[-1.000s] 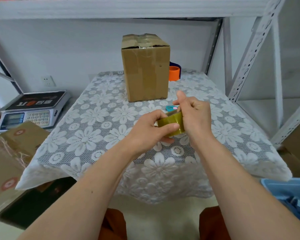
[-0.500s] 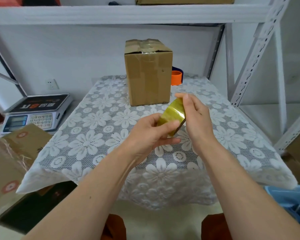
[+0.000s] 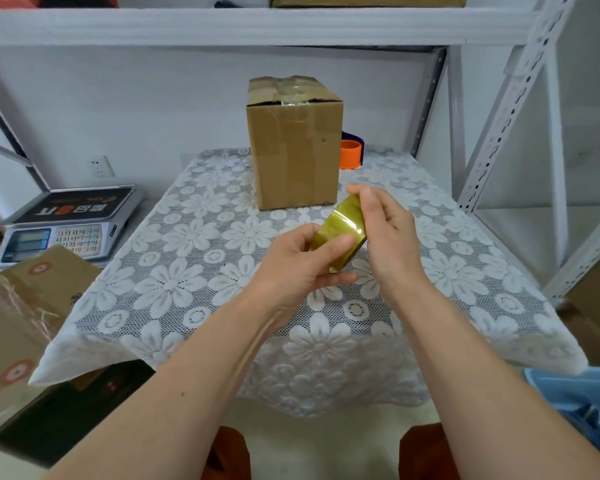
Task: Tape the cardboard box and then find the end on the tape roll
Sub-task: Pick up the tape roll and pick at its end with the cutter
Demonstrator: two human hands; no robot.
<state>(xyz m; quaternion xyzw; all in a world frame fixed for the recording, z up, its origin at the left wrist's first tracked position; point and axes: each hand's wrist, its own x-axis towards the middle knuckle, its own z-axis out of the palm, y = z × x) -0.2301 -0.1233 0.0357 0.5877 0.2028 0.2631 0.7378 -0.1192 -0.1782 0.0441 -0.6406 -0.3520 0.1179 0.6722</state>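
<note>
A shiny yellow-green tape roll [image 3: 342, 226] is held tilted above the middle of the table, between both hands. My left hand [image 3: 298, 265] grips its lower left side with the thumb laid across the outer face. My right hand [image 3: 385, 230] holds the roll's upper right edge, fingertips on the rim. The brown cardboard box [image 3: 293, 143] stands upright at the back of the table, its top flaps closed under clear tape. No loose tape end shows on the roll.
A white lace floral cloth covers the table [image 3: 187, 258]. An orange and blue tape dispenser [image 3: 351, 154] peeks from behind the box. A weighing scale [image 3: 66, 223] and a cardboard box [image 3: 18, 306] lie left; a blue bin [image 3: 582, 396] sits lower right. Shelf uprights [image 3: 510, 105] rise on the right.
The roll went from lying flat and low between my hands to a raised, tilted pose. My right hand's fingers slid along its rim. The view has tilted up slightly.
</note>
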